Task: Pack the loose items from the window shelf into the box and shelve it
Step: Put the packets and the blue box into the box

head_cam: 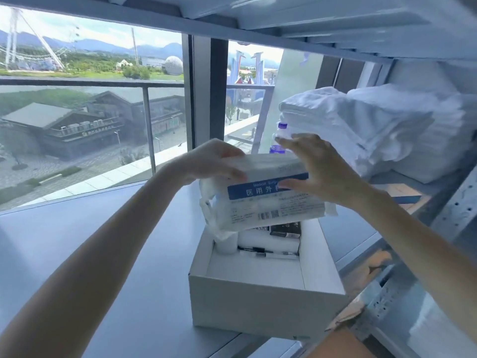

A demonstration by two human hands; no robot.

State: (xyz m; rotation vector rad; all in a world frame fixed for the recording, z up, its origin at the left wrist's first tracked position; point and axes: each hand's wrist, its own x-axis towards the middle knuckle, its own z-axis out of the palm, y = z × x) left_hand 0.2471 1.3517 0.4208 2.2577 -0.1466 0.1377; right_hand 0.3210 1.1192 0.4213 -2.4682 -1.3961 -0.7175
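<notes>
Nearest me, the open box [258,306] sits on the window shelf [116,254], its long axis running away from me. Directly above its far end I note the mask pack [263,202], long axis crosswise, with left hand [214,161] and right hand [317,169] gripping opposite ends. Beyond, a bottle [282,130] stands unpacked.

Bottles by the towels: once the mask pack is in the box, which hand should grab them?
Right, probably. The right hand grips the mask pack at the end just in front of the purple-capped bottles; the left hand holds the far end, away from them.
</notes>
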